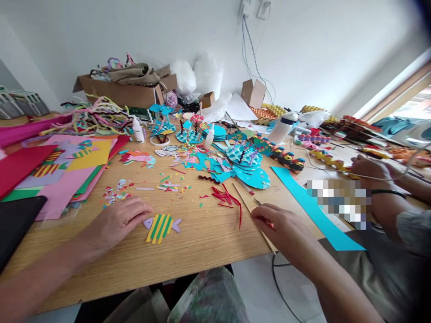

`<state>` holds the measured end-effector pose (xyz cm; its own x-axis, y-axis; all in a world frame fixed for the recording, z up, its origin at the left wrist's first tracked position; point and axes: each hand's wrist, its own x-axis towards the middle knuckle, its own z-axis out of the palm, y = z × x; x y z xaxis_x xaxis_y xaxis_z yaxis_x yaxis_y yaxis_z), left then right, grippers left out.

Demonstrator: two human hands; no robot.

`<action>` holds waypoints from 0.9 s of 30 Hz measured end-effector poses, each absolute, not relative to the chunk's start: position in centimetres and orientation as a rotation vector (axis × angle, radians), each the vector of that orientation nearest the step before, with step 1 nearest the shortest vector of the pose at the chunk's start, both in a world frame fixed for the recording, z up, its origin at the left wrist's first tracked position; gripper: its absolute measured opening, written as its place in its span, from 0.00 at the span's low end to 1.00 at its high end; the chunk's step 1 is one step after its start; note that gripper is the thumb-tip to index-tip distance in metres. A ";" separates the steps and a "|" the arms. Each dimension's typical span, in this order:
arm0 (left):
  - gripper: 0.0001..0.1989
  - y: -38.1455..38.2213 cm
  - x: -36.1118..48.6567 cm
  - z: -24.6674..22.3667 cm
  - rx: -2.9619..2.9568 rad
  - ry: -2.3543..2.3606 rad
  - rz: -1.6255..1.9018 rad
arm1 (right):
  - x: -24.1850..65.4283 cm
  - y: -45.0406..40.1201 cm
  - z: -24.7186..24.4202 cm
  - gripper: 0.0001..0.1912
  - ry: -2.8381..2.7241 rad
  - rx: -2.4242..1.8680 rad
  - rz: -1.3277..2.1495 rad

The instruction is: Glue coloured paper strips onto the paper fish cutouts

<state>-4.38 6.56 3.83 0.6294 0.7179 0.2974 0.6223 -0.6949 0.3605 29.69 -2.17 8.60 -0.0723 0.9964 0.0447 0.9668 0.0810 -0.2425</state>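
My left hand [123, 220] rests on the table with thumb and fingers pressed together; whatever is between them, if anything, is hidden. Just beside its fingertips lies a paper fish [161, 228] with a lilac head and tail and yellow and green stripes. My right hand [278, 222] is closed around a slim pointed tool [257, 202] with a metal tip; a bit of red shows by the fingers, and the rest is covered. Under that hand runs a thin wooden stick [242, 199]. Red paper strips [226, 197] lie to its left.
Paper scraps [116, 192] and blue cut-outs [251, 175] are scattered beyond my hands. Coloured sheets [85, 181] are stacked left, near a dark flat object [20, 229]. Glue bottles [138, 130] stand behind. A blue strip [313, 211] lies right, near another person's hands [370, 172].
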 end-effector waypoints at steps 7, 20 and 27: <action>0.12 6.2 -5.7 3.2 2.731 1.127 0.753 | 29.1 -1.8 8.8 0.10 -2.153 -2.158 0.231; 0.11 5.0 -4.6 4.6 2.724 1.030 0.702 | 23.5 3.4 7.4 0.10 -2.517 -1.851 0.377; 0.12 4.0 -5.5 4.0 2.640 1.083 0.645 | 22.9 4.8 7.7 0.12 -2.749 -1.855 0.228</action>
